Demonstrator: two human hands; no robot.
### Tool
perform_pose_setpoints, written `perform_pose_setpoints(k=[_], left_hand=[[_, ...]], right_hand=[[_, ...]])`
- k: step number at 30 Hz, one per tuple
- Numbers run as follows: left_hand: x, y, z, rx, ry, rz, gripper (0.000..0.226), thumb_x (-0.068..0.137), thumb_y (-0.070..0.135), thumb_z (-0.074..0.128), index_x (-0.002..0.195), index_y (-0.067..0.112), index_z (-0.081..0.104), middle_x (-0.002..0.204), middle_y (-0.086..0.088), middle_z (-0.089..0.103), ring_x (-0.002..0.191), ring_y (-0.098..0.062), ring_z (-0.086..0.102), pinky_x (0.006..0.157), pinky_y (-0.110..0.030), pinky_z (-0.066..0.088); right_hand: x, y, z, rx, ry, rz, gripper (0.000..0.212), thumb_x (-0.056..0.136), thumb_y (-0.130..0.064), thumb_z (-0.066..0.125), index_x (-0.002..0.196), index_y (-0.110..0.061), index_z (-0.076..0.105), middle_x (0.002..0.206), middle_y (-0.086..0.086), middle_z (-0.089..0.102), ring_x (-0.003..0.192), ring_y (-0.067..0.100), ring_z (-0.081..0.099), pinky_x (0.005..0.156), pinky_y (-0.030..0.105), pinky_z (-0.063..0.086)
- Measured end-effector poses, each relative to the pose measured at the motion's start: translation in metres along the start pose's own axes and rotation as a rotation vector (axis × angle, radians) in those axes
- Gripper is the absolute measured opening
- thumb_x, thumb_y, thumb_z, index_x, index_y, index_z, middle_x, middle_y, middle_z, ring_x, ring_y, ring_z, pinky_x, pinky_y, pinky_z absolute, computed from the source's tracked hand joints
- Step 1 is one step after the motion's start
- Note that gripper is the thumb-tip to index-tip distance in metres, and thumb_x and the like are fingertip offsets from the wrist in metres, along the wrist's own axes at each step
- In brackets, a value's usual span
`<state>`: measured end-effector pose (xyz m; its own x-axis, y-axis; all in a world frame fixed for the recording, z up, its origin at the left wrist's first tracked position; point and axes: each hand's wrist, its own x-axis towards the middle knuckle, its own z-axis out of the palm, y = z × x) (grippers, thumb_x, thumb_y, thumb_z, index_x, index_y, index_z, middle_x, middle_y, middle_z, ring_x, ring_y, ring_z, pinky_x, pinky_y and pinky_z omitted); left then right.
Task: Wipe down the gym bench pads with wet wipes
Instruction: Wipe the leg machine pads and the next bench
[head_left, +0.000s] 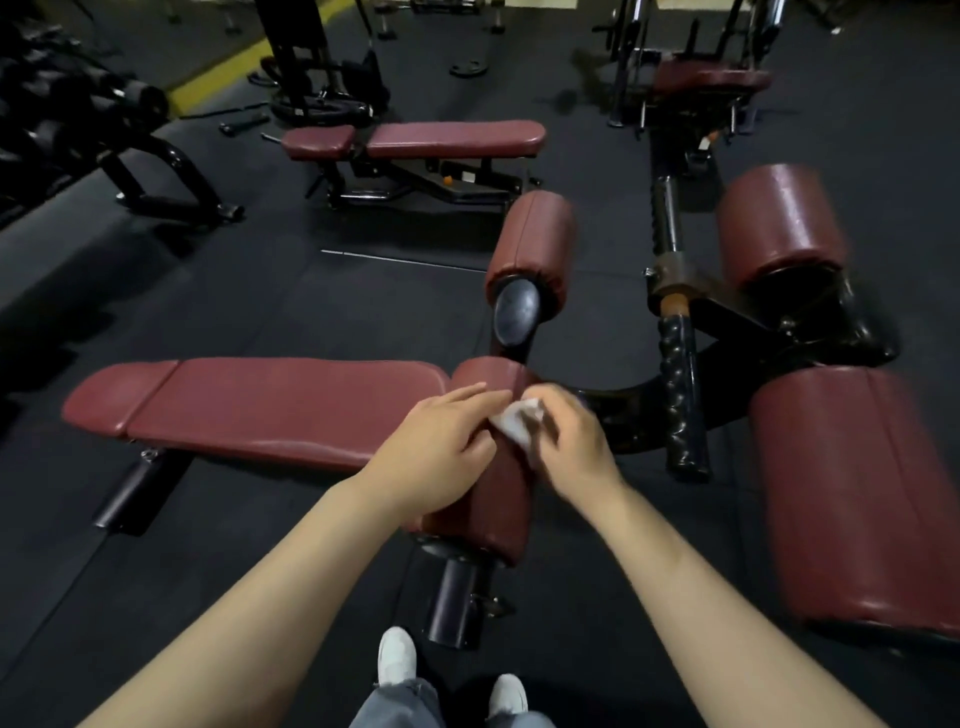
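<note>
At the far left of the frame we see a black rack (78, 119) on the dark floor (260, 301). Left of centre lies the long maroon bench pad (260, 405), flat on its frame. Our left hand (436, 447) rests with straight fingers on the roller pad (493, 493) at the bench's end, lower centre. Just right of it, our right hand (571, 441) pinches a white wipe (514, 423) against the top of that roller. A second roller (530, 244) stands above. A second bench (415, 140) sits in the upper centre. At the right lie two large maroon pads (857, 493).
</note>
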<state>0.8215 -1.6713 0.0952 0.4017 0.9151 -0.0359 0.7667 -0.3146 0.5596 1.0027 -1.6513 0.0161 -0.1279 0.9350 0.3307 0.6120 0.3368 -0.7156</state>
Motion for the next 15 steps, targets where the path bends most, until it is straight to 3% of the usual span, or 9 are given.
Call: perform_pose_setpoints(k=[2,4,9,12,15], left_hand=[[0.000,-0.004,-0.003,0.074,-0.032,-0.014,0.063,0.086,0.030,0.030,0.147,0.025,0.044,0.152,0.011,0.042,0.146,-0.003,0.023,0.119,-0.033,0.022],[-0.003,-0.009,-0.005,0.157,-0.064,0.007,0.066,0.086,0.034,0.024,0.150,0.030,0.038,0.155,0.013,0.037,0.146,0.000,0.019,0.120,-0.032,0.017],[-0.011,-0.018,0.000,0.234,-0.075,0.035,0.078,0.079,0.043,0.008,0.154,0.031,0.029,0.156,0.011,0.036,0.147,0.001,0.014,0.121,-0.026,0.008],[-0.013,-0.024,0.000,0.222,-0.048,0.016,0.078,0.079,0.042,0.010,0.153,0.031,0.030,0.155,0.010,0.039,0.147,0.000,0.017,0.120,-0.025,0.009],[-0.017,-0.041,-0.004,0.206,-0.061,-0.054,0.072,0.083,0.041,0.014,0.152,0.033,0.032,0.155,0.014,0.037,0.147,-0.001,0.018,0.121,-0.029,0.013]], right_hand=[[0.029,0.000,-0.002,0.005,0.029,0.054,0.015,0.089,0.001,0.049,0.094,-0.006,0.062,0.091,0.003,0.060,0.085,0.021,0.059,0.075,0.036,0.048],[0.025,-0.009,-0.004,0.007,0.065,0.053,0.011,0.091,0.000,0.049,0.091,-0.007,0.059,0.087,0.001,0.057,0.081,0.017,0.055,0.073,0.034,0.046],[-0.072,-0.051,-0.006,0.061,-0.137,-0.152,0.026,0.079,0.000,0.053,0.102,-0.010,0.059,0.101,0.004,0.062,0.096,0.017,0.058,0.092,0.021,0.044],[-0.049,-0.039,-0.006,-0.040,-0.204,-0.265,0.028,0.079,-0.003,0.051,0.105,-0.010,0.058,0.099,0.010,0.062,0.094,0.024,0.058,0.092,0.025,0.045],[0.024,-0.014,-0.006,-0.162,-0.034,-0.012,0.028,0.082,-0.006,0.043,0.102,-0.001,0.062,0.097,0.017,0.063,0.091,0.036,0.060,0.084,0.033,0.043]])
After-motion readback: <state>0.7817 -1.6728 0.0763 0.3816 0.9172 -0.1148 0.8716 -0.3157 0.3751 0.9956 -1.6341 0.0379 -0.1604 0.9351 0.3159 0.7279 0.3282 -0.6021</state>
